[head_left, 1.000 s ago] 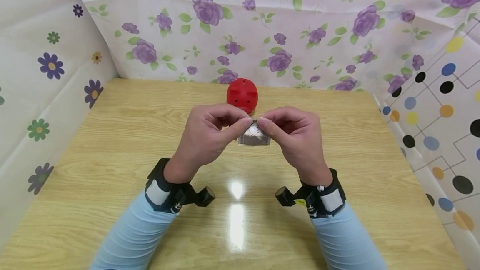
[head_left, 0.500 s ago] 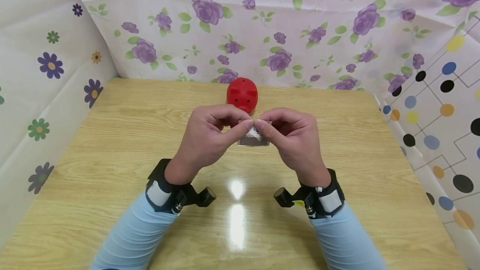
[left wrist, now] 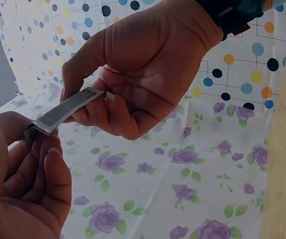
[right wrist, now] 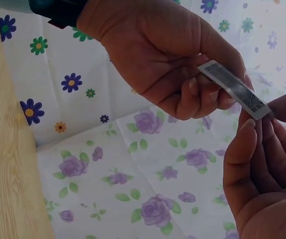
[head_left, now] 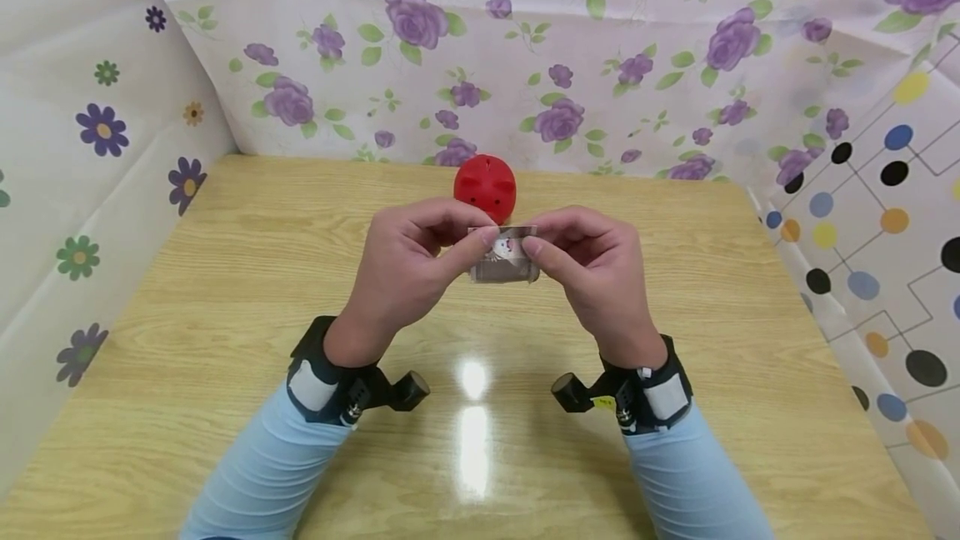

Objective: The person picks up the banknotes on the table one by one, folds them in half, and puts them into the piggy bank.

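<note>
Both hands hold a small flat packet [head_left: 504,271], shiny grey with a white printed patch, above the middle of the table. My left hand [head_left: 408,265] pinches its left top corner between thumb and fingers. At the right top corner, my right hand [head_left: 600,282] pinches it the same way. The left wrist view shows the packet [left wrist: 67,112] from below as a thin silvery strip with pale edges, stretched between the two hands. It looks the same in the right wrist view, where the packet [right wrist: 235,92] is gripped at both ends.
Just beyond the hands stands a red piggy bank [head_left: 485,186], partly hidden by the left fingers. The wooden table [head_left: 300,215] ends at a flowered cloth [head_left: 480,48] behind. More patterned cloths hang at left and right.
The thumbs, close together half a second ago, have moved apart along the packet's top. The packet has risen slightly and more of its printed face shows. The piggy bank has not moved.
</note>
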